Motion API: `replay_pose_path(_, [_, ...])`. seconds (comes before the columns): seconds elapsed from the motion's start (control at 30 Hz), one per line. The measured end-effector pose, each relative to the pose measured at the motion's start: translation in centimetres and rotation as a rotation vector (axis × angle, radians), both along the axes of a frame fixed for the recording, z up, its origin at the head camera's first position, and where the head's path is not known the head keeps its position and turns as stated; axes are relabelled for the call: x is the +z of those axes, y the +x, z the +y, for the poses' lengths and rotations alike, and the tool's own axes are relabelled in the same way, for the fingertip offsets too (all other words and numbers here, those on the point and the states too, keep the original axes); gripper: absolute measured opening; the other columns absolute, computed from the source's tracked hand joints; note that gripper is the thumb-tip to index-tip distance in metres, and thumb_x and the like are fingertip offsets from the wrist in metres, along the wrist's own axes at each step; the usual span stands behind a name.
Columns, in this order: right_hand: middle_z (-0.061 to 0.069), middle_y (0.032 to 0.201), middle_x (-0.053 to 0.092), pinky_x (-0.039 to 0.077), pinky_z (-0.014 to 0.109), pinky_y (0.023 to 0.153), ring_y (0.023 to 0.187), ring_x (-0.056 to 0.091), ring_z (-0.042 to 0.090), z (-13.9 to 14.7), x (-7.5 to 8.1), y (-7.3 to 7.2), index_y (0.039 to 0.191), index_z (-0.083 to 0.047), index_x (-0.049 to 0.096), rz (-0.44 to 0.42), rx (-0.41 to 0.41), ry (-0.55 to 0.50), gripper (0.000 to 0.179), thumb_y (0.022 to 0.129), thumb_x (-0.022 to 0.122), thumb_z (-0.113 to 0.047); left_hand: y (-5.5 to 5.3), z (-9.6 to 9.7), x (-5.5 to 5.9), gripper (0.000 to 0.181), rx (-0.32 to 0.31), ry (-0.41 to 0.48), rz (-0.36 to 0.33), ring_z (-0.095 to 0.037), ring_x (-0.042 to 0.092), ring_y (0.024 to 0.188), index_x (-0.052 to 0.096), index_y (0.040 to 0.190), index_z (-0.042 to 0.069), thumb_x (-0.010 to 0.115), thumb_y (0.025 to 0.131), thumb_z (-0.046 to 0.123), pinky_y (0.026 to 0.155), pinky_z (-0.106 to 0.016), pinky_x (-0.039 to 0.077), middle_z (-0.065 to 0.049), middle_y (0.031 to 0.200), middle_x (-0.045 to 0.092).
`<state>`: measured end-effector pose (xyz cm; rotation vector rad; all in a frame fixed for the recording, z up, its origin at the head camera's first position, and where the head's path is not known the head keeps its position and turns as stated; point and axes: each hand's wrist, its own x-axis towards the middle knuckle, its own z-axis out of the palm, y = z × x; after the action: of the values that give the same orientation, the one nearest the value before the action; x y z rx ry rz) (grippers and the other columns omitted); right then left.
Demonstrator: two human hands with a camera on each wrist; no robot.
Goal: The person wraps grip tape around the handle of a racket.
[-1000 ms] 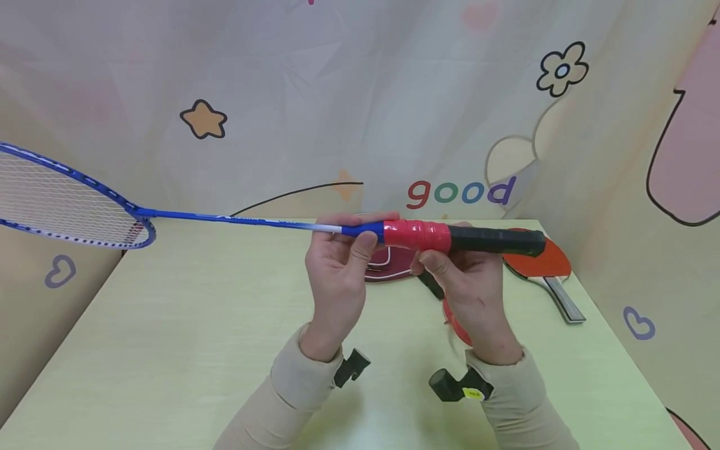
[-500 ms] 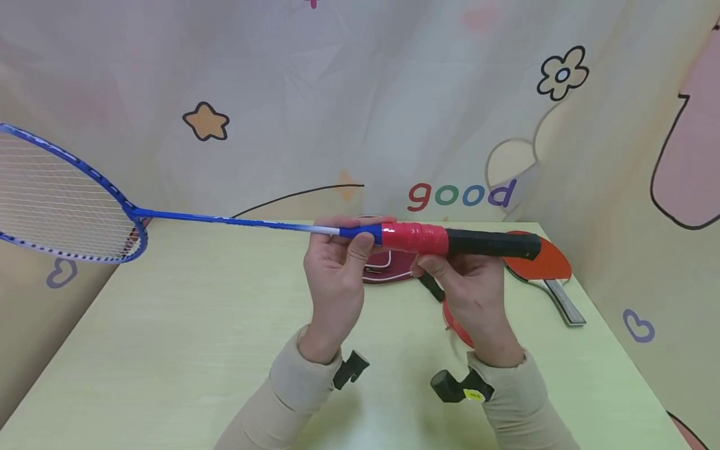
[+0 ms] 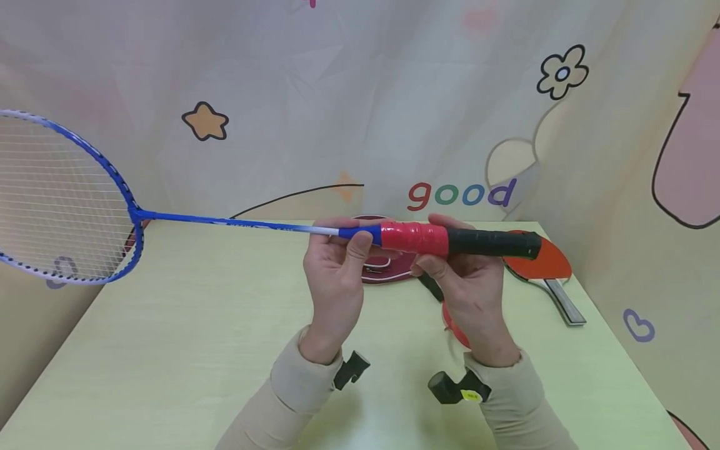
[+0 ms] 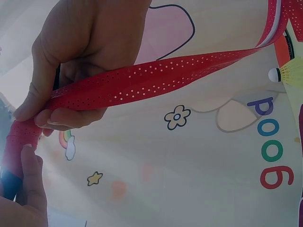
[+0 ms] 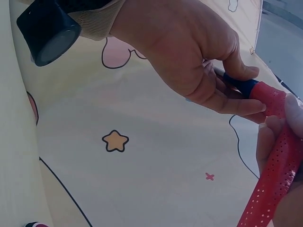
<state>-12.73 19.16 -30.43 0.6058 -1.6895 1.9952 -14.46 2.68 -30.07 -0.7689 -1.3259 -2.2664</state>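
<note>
A blue badminton racket [image 3: 225, 220] lies level across the head view, its strung head at the left, partly out of frame. My left hand [image 3: 337, 275] pinches the blue cone above the handle, thumb in front and fingers behind. Red perforated grip tape [image 4: 142, 80] is wound over the upper handle; the lower black part is bare. My right hand [image 3: 472, 294] pinches the tape against the handle near the last turn, as the left wrist view shows. From those fingers the loose tape stretches away, with a pale backing strip near its far end.
On the pale table [image 3: 197, 362] a red table tennis bat [image 3: 540, 256] lies at the right. Behind my hands is a maroon case [image 3: 388, 270] with white piping. A yellow shuttlecock [image 4: 289, 74] shows at the left wrist view's edge. A printed curtain [image 3: 281, 125] hangs behind.
The racket has turned about its shaft, so its strung face shows wider. The right hand's fingers now show above the handle. Both hands stay nearly in place.
</note>
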Motion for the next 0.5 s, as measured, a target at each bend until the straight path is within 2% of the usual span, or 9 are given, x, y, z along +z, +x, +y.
replay_pose_path(0.17, [0.011,0.115,0.066,0.056,0.037,0.086,0.1,0.066,0.028,-0.03,-0.05,0.03,0.13,-0.007,0.058,0.016,0.005,-0.014,0.042,0.09,0.067,0.0,-0.01,0.03,0.11,0.04,-0.005,0.019,-0.002,-0.023,0.072,0.085,0.047,0.112,0.004,0.065,0.091,0.033,0.082,-0.047,0.056,-0.029,0.111,0.063])
replay_pose_path(0.27, [0.012,0.116,0.065,0.057,0.036,0.084,0.102,0.065,0.028,-0.05,-0.07,0.0,0.13,-0.005,0.058,0.024,0.015,-0.026,0.043,0.089,0.069,-0.001,0.03,0.02,0.1,0.04,-0.002,0.016,-0.005,-0.022,0.072,0.083,0.047,0.111,0.005,0.065,0.091,0.034,0.082,-0.046,0.056,-0.026,0.109,0.064])
replay_pose_path(0.5, [0.011,0.116,0.065,0.057,0.035,0.082,0.103,0.064,0.028,0.02,-0.07,-0.02,0.129,-0.004,0.057,0.051,0.015,-0.024,0.044,0.087,0.071,-0.003,-0.03,0.05,0.08,0.04,-0.007,0.014,-0.016,-0.02,0.072,0.079,0.048,0.111,0.006,0.065,0.091,0.036,0.08,-0.046,0.056,-0.013,0.102,0.066])
